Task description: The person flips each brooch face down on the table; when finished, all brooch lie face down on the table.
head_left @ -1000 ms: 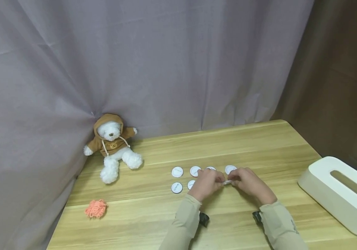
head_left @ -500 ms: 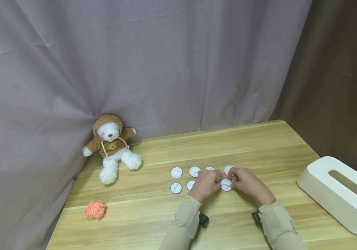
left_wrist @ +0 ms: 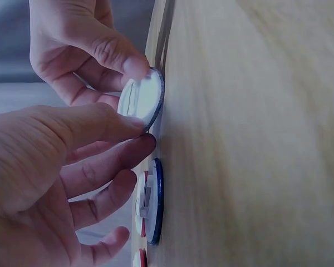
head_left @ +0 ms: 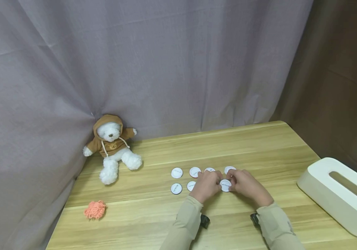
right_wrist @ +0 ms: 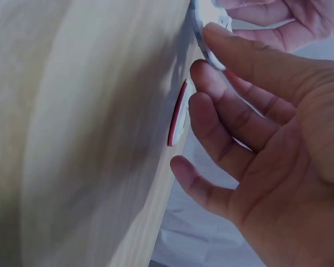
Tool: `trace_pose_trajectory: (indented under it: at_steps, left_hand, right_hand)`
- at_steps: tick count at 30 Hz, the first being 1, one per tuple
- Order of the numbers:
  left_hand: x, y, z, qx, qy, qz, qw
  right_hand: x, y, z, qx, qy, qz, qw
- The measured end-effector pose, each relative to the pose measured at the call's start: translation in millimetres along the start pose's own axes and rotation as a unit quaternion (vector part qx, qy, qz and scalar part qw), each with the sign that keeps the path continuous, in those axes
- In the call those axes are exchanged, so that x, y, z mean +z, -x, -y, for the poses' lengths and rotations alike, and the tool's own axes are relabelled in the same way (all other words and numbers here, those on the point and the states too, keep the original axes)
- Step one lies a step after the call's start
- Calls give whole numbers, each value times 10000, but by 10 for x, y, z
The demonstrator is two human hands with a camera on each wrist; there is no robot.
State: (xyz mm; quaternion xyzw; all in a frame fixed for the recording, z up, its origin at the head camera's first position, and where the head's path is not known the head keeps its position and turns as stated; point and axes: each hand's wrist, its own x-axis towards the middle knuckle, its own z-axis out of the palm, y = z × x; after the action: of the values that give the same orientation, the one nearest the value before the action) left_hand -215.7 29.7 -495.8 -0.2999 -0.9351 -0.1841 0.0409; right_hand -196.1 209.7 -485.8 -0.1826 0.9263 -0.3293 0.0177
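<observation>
A round white pin-back badge (head_left: 225,185) is held between both hands, its pin side turned up. My left hand (head_left: 207,184) pinches its left edge with thumb and fingertips. From the opposite edge my right hand (head_left: 248,184) pinches it too. The left wrist view shows the badge's dark rim and both thumbs on its white back, tilted close over the table. Beside the left fingers there lies a blue-rimmed badge (left_wrist: 155,203). A red-rimmed badge (right_wrist: 180,114) lies near the right fingers in the right wrist view.
More badges, pin side up, lie in two rows, including one at the far left (head_left: 176,173). A white plush bear (head_left: 112,146) in a brown hoodie sits at the back left. Orange yarn (head_left: 95,209) lies front left, and a white slotted box (head_left: 338,194) stands right.
Between the hands, the badge has gone from nearly edge-on to showing its white pin side, and sits slightly lower in the head view. Both hands keep hold and have barely moved.
</observation>
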Motion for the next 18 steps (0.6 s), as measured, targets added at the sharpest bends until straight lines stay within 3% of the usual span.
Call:
trace_pose_trajectory:
  at_steps: [7, 18]
  left_hand:
    - [0, 23, 4, -135, -3, 205, 9997]
    - [0, 2, 19, -132, -73, 259, 9996]
  right_hand:
    - [71, -25, 2, -57, 283, -6, 9996]
    - [71, -33, 5, -293, 549, 8, 9981]
